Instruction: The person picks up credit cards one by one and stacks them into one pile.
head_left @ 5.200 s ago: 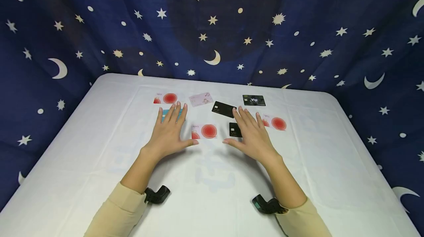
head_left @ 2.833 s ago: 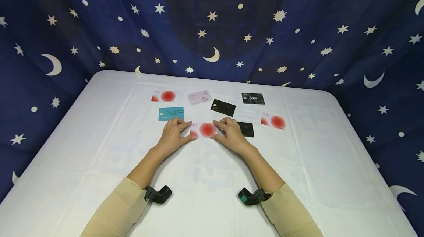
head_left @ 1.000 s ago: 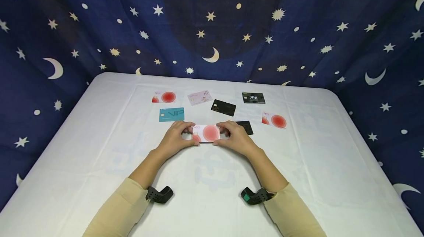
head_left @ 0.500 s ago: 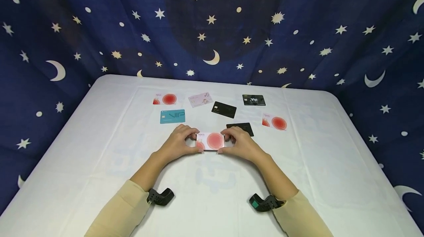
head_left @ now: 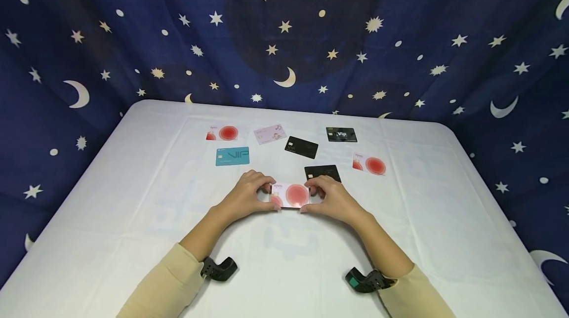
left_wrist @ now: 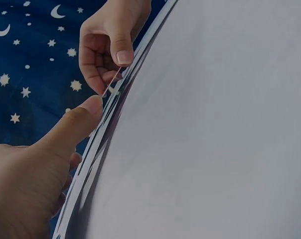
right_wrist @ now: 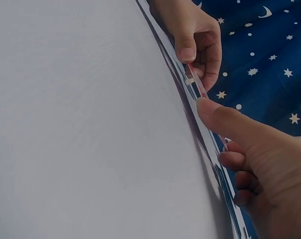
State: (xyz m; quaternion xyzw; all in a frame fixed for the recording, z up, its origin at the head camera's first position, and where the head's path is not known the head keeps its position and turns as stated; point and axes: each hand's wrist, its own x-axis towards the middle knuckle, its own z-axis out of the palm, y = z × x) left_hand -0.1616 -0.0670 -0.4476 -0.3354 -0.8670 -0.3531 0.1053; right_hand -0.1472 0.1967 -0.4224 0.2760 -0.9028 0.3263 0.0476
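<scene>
Between both hands a white card with a red circle (head_left: pixel 296 195) is held up off the table, its printed face toward the head camera. My left hand (head_left: pixel 248 193) pinches its left end between thumb and fingers. At the opposite end, my right hand (head_left: pixel 334 200) grips it the same way. Both wrist views show the card edge-on as a thin strip, with the left hand (left_wrist: pixel 51 144) and right hand (right_wrist: pixel 260 149) close in front. Just behind the right fingers lies a black card (head_left: pixel 321 172), partly covered by them.
On the white table (head_left: pixel 133 219) lie a blue VIP card (head_left: pixel 232 156), a red-circle card (head_left: pixel 222 133), a pink card (head_left: pixel 270 134), a black VIP card (head_left: pixel 301 147), another black card (head_left: pixel 341 135) and a second red-circle card (head_left: pixel 369 164). A starry blue curtain (head_left: pixel 178 36) hangs behind.
From spread open above the cards, both hands came down to the middle red-circle card, pinched its ends, lifted it and drew it toward the body and slightly right. The other cards stayed put.
</scene>
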